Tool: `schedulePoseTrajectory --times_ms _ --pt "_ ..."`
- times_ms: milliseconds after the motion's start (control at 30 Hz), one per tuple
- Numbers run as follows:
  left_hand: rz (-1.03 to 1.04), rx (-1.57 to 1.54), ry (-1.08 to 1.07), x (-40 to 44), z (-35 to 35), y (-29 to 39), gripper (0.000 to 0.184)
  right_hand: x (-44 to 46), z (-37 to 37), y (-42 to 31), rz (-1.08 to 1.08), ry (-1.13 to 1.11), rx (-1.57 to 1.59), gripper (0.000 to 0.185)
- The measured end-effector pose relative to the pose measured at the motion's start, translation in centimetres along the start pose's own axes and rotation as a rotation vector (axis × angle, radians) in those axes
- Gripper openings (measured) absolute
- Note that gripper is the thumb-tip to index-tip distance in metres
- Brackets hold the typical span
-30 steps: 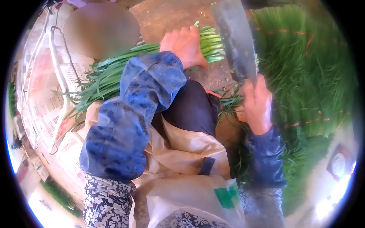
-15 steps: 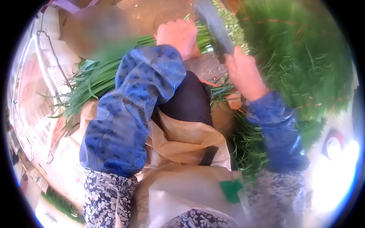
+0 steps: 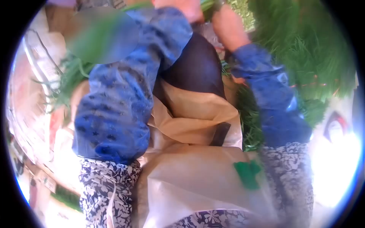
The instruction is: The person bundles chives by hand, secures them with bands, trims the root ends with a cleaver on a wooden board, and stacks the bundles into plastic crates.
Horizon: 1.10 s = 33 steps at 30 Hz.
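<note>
In the head view, your left hand (image 3: pixel 180 9) is closed over a bunch of greens (image 3: pixel 208 5), though its fingertips are cut off at the top. The stalks come out between your two hands; longer leaves (image 3: pixel 68 81) hang out beyond your left sleeve (image 3: pixel 114 102), with a blurred patch hiding the stretch between. Your right hand (image 3: pixel 229 27) is just beside the stalks, fingers curled round what looks like the knife (image 3: pixel 219 3), of which only a dark sliver shows. Chopped bits (image 3: pixel 244 13) lie along the left edge of a big grassy pile (image 3: pixel 304 53).

The bunch should feel light: fairly firm at the stalks, floppy at the leaves, easily bruised and probably slippery if damp. The best hold is likely around the gathered stalks, snug rather than crushing, with your fingertips tucked away from the blade.
</note>
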<state>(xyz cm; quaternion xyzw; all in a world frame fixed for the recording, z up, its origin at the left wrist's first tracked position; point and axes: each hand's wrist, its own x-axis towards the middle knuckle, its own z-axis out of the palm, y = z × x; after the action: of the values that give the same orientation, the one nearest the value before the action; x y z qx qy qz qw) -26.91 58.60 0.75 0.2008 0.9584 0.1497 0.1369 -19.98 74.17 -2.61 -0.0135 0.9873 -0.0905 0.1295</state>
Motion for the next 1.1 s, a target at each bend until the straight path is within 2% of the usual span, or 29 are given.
schedulePoseTrajectory --times_ms 33,100,133,200,233,267,367,433,467,600,633,667,833,900,967,1000,1067,1100 --pt "0.037 0.037 0.023 -0.3 -0.3 -0.1 0.057 0.4 0.2 -1.5 0.142 0.226 0.174 0.022" --pt "0.139 0.065 0.045 -1.0 1.2 -0.6 0.064 -1.7 0.2 -1.1 0.163 0.208 0.283 0.025" --pt "0.215 0.082 0.163 -1.4 1.5 -0.9 0.069 -2.9 0.2 -0.8 0.217 0.224 0.328 0.021" --pt "0.226 0.067 0.151 -2.4 1.1 -0.4 0.071 -5.8 -0.1 1.3 0.272 0.148 0.295 0.018" --pt "0.199 0.099 0.143 -2.6 0.7 0.2 0.069 -7.2 -0.6 2.1 0.317 0.192 0.281 0.017" --pt "0.196 0.123 0.153 -2.5 0.3 0.2 0.069 -7.8 -2.1 3.2 0.323 0.094 0.338 0.025" --pt "0.153 0.103 0.082 0.3 0.2 -2.2 0.073 -5.0 -3.5 3.9 0.165 0.197 0.483 0.022" --pt "0.041 0.051 -0.121 0.8 -0.6 -2.2 0.079 -4.5 -4.1 3.3 0.124 0.174 0.568 0.023" --pt "0.037 0.069 -0.125 1.1 -0.9 -2.5 0.079 -3.8 -4.5 2.8 0.072 0.168 0.640 0.023" --pt "0.018 -0.050 -0.226 1.9 -1.8 -3.2 0.083 -1.5 -3.8 2.1 0.015 0.194 0.704 0.023" --pt "0.007 -0.100 -0.273 2.0 -1.8 -3.3 0.083 -0.7 -3.4 2.4 -0.063 0.209 0.636 0.023" --pt "-0.001 -0.097 -0.277 2.1 -1.6 -3.5 0.083 -0.1 -3.0 2.5 -0.145 0.226 0.565 0.023" --pt "0.080 -0.074 -0.118 1.8 -1.0 -3.6 0.076 1.7 -4.7 2.9 -0.163 0.040 0.455 0.023" --pt "0.088 -0.110 -0.169 2.3 -1.5 -3.4 0.075 2.4 -6.0 4.0 -0.211 -0.028 0.408 0.024" --pt "0.069 -0.158 -0.232 1.5 -1.4 -3.5 0.074 3.1 -6.6 5.2 -0.399 -0.130 0.511 0.028" --pt "0.141 -0.136 -0.089 0.8 -1.6 -3.2 0.060 3.3 -5.9 5.0 -0.416 -0.158 0.513 0.028" --pt "0.089 -0.077 -0.054 1.2 -0.9 -3.4 0.055 2.7 -5.7 4.4 -0.404 0.066 0.493 0.031" --pt "0.062 -0.048 -0.038 1.4 -0.5 -3.5 0.052 2.5 -5.6 4.0 -0.411 0.060 0.479 0.031"
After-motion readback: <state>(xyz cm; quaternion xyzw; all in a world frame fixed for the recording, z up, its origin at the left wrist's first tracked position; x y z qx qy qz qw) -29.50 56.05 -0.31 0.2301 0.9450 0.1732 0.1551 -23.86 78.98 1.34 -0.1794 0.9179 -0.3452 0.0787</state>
